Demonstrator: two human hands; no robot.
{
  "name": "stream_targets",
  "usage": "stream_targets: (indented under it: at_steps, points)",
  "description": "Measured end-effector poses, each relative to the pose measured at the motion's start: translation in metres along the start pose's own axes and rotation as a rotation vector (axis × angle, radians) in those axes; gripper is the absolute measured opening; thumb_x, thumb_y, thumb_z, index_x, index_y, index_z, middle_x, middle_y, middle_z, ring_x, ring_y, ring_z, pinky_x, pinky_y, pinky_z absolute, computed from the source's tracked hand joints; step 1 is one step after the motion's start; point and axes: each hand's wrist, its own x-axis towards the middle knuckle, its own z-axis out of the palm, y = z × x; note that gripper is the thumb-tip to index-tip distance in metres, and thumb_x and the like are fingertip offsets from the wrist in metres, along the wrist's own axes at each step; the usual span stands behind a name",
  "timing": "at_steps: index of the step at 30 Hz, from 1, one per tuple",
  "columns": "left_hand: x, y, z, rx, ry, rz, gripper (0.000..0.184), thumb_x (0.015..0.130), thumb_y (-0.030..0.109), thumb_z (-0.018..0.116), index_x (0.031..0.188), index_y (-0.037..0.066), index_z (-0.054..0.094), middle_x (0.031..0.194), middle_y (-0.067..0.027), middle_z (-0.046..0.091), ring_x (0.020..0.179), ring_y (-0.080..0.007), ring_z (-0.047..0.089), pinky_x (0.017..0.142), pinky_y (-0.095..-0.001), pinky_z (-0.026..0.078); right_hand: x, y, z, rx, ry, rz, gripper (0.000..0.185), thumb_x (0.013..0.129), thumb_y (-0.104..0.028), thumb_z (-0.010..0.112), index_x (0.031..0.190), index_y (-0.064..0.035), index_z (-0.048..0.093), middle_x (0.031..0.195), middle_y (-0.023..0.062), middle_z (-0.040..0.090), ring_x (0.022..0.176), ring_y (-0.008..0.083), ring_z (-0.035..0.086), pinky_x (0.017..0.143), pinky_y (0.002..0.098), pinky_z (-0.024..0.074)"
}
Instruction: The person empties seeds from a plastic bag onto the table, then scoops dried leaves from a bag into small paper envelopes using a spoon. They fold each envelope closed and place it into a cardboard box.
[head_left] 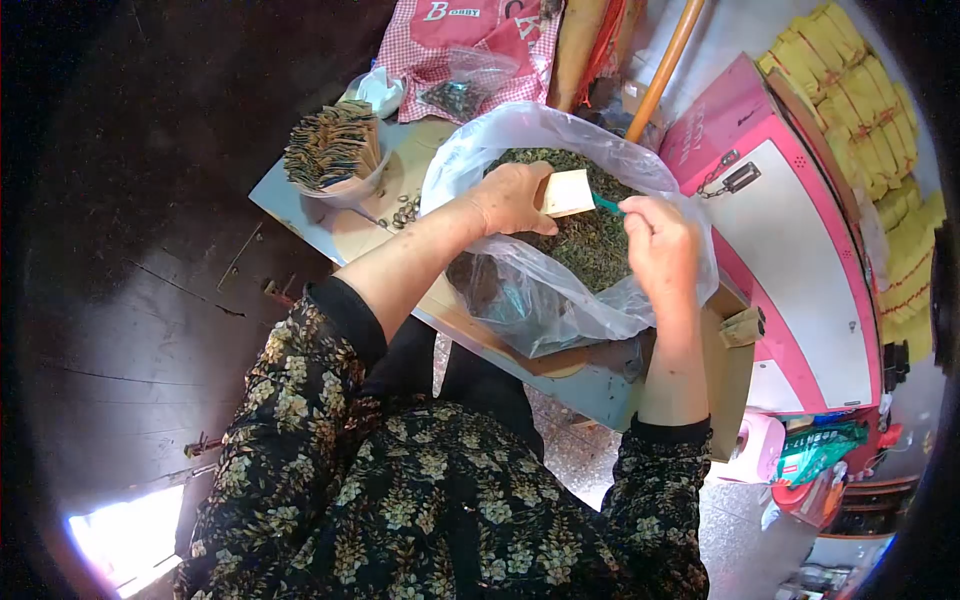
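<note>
Over a large clear plastic bag (460,175) of dried green leaves (585,245), my left hand (515,198) grips a small pale paper packet (568,193) between thumb and fingers. My right hand (662,245) is closed on the handle of a green scoop (606,203), whose other end meets the packet's right side; its tip is hidden. Left of the bag, a clear tub (345,194) holds a dense bunch of brown paper packets (330,145). Small dark round pieces (405,212) lie on the table between tub and bag.
The table (290,205) bears the bag and tub. Behind them are a red checked bag (460,30) and a small clear bag of dark bits (458,98). A wooden pole (668,65) leans at the back. A pink and white cabinet (800,270) and yellow bundles (850,100) stand right.
</note>
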Motion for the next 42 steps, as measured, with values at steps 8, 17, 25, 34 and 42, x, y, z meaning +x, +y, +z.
stream_targets:
  at_steps: [8,17,25,34,42]
  points:
    - [0.001,-0.002,0.0,-0.026,0.003,0.022,0.051,0.064,0.027,0.083,0.096,0.0,0.054,0.083,-0.018,0.063,0.084,-0.035,0.062,0.076,-0.0403,0.047,-0.006,0.033,-0.035,-0.098,0.235,-0.095,0.013,0.078,-0.001,0.059,0.087,-0.0025,0.069,0.075,0.0103,0.066,0.069,0.0213,0.063,0.062,0.032,0.0488]
    - [0.0,-0.002,0.0,-0.001,0.031,0.032,0.053,0.064,0.028,0.083,0.099,0.0,0.054,0.086,-0.0193,0.063,0.087,-0.036,0.062,0.078,-0.0411,0.047,-0.016,0.089,0.033,-0.06,0.118,0.213,0.014,0.08,-0.007,0.057,0.084,-0.0017,0.069,0.07,0.0183,0.064,0.066,0.0263,0.064,0.063,0.0373,0.0492]
    - [0.0,0.003,-0.004,-0.006,-0.008,0.007,0.052,0.064,0.028,0.083,0.097,0.0,0.053,0.085,-0.0187,0.063,0.088,-0.0357,0.062,0.078,-0.0405,0.047,-0.009,0.086,0.009,0.516,0.21,0.704,0.017,0.083,-0.006,0.054,0.084,-0.0016,0.071,0.054,-0.0029,0.048,0.043,0.0057,0.04,0.038,0.0213,0.0296]
    - [0.0,0.002,-0.003,0.015,-0.015,-0.002,0.052,0.064,0.028,0.084,0.096,0.001,0.053,0.085,-0.018,0.064,0.087,-0.0348,0.063,0.077,-0.0406,0.048,0.0,0.072,-0.028,0.717,0.214,0.572,0.017,0.081,-0.001,0.053,0.086,0.0033,0.068,0.055,-0.0013,0.045,0.041,0.0039,0.035,0.035,0.02,0.0254]
    - [0.0,0.004,-0.004,0.015,-0.027,-0.015,0.052,0.064,0.027,0.084,0.097,0.001,0.054,0.085,-0.0182,0.063,0.087,-0.0351,0.063,0.077,-0.0407,0.048,0.009,0.053,-0.026,0.624,0.079,0.494,0.017,0.084,-0.003,0.05,0.087,0.0019,0.067,0.056,-0.0044,0.045,0.039,0.0021,0.031,0.035,0.0188,0.0233]
